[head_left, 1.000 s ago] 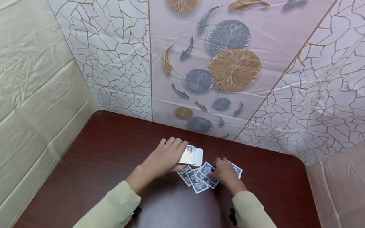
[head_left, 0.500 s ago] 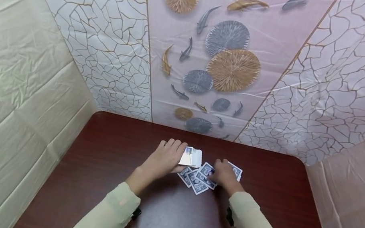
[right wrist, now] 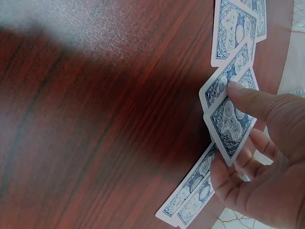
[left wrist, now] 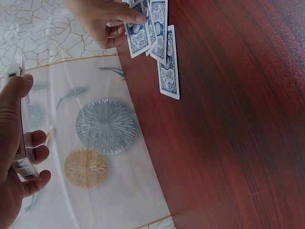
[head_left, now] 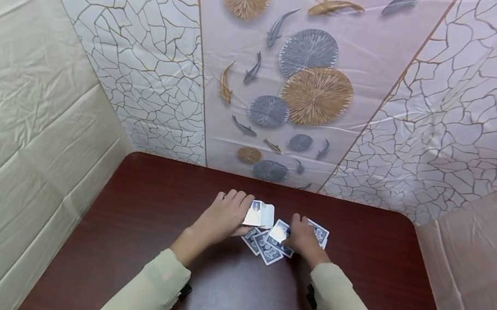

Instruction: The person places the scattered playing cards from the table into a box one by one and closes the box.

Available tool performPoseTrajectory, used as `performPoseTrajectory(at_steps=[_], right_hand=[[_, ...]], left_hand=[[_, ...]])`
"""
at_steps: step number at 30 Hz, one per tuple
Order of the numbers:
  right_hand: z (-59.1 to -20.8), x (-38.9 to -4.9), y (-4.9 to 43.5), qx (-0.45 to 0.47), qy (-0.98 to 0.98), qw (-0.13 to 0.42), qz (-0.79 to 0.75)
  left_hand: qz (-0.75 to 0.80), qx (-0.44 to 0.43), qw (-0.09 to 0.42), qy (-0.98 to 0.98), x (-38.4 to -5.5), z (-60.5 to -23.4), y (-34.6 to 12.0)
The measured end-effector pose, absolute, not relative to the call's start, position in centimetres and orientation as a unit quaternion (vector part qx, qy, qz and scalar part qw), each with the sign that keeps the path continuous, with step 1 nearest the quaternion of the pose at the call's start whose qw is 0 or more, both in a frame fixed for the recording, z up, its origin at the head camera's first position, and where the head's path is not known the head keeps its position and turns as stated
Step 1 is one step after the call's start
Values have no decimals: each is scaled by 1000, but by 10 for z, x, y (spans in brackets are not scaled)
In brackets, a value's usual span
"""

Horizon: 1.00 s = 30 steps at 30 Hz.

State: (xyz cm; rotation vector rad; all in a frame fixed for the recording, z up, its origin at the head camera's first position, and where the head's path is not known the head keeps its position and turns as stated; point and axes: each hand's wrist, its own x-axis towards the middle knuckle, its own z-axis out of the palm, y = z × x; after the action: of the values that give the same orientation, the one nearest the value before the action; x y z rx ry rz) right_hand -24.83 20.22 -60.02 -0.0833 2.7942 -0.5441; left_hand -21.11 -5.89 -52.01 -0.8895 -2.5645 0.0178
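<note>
My left hand (head_left: pixel 223 214) grips a small playing-card box (head_left: pixel 253 214) above the table, its white flap (head_left: pixel 269 217) folded out toward the right. Thumb and fingers lie on either side of the box (left wrist: pixel 25 168) in the left wrist view. My right hand (right wrist: pixel 281 157) pinches a blue-backed playing card (right wrist: pixel 229 125) between thumb and fingers, tilted off the table; whether more than one card is in the pinch, I cannot tell. Several cards (head_left: pixel 268 250) lie face down beneath and to the left of that hand, overlapping. More cards (right wrist: pixel 188 188) stick out on its other side.
A dark red-brown wooden table (head_left: pixel 227 301) carries everything. Behind it hangs a cloth (head_left: pixel 319 95) printed with fish and round leaf shapes. Pale cloth walls (head_left: pixel 48 158) close in the left and right sides.
The card in my right hand has tipped up and now catches the light. That hand has shifted slightly left, showing more of the cards at its right. My left hand holds the box almost still.
</note>
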Motion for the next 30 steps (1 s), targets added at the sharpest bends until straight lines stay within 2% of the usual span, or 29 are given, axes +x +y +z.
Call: performPoseTrajectory(at_steps=[8, 12, 17, 30], right_hand=[[-605, -248, 215, -80, 948, 108, -289], [-605, -249, 225, -94, 923, 126, -351], [-597, -249, 234, -57, 896, 154, -413], [-574, -238, 258, 12, 868, 125, -480]], left_hand=[[-7, -321, 204, -925, -210, -523, -60], [-5, -320, 203, -925, -211, -522, -60], [-11, -317, 208, -925, -211, -522, -61], [-9, -317, 206, -926, -211, -522, -60]])
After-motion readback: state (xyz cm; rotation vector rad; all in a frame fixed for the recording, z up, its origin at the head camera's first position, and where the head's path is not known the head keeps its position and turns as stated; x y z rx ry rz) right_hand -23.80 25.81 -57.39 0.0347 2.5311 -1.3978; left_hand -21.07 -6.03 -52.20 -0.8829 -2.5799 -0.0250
